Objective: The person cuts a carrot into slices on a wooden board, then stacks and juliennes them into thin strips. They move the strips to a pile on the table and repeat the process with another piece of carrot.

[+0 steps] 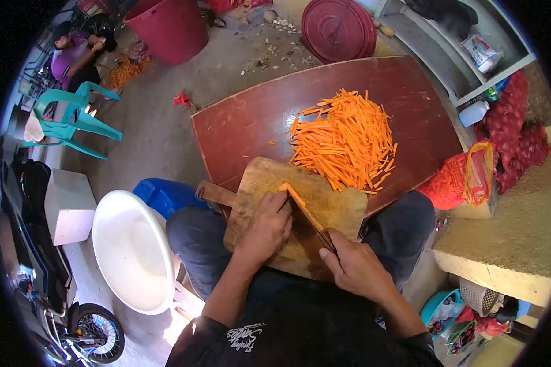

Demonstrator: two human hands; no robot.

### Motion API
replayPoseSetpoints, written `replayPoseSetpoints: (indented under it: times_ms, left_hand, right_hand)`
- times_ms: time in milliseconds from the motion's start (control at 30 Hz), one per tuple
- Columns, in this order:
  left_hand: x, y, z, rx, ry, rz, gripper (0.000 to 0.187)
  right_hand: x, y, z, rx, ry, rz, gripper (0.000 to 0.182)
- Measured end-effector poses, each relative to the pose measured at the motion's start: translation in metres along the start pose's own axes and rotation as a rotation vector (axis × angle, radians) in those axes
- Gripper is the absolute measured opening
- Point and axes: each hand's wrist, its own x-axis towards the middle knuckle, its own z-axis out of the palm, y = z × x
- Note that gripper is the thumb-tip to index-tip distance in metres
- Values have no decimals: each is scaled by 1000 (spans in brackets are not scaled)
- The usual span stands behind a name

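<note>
My right hand point(358, 263) is wrapped round the handle of a knife point(312, 219), its blade pointing away from me and to the left. Curled fingers of my left hand point(266, 225) press on a piece of carrot point(294, 194) beside the blade, mostly hidden under the fingertips and knife. Both hands are over a worn wooden cutting board point(343, 208) across my lap, with a handle jutting out at its left. Beyond the board, a large heap of carrot sticks point(349, 137) lies on a reddish-brown table point(245, 122).
To my left stand a white basin point(131, 257), a blue container point(159, 194) and a green chair point(73, 113). Mesh sacks point(462, 177) lie right of the table. A red bucket point(168, 30) and a round red lid point(338, 29) are behind it. Another person point(73, 58) sits far left.
</note>
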Motion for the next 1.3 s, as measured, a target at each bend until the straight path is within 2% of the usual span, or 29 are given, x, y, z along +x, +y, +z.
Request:
replayPoseSetpoints:
  times_ms: [167,300,400,567,867,1067,1167,1300]
  left_hand:
    - [-1,-5,7,-18,3,-32,17]
    - [-3,-7,5,-27,9,-18,19]
    - [-2,3,5,-12,114,5,21]
    - [0,4,6,-18,80,7,22]
    - [-5,1,7,5,49,1,18]
    - [-8,-4,15,-12,97,6,18]
    - [-7,-4,16,-14,81,-6,20]
    - [-6,-2,9,12,80,-5,22]
  right_hand:
    - [40,2,19,-83,-4,3,32]
    - [30,16,16,-12,32,-47,31]
    - [10,14,10,11,-4,-14,30]
    - [-4,11,1,20,1,-6,28]
    - [45,8,15,-85,-17,-16,26]
    - [16,0,4,-35,-4,-35,28]
    - [40,20,17,-47,31,-62,31]
    - [34,9,7,-23,28,-49,31]
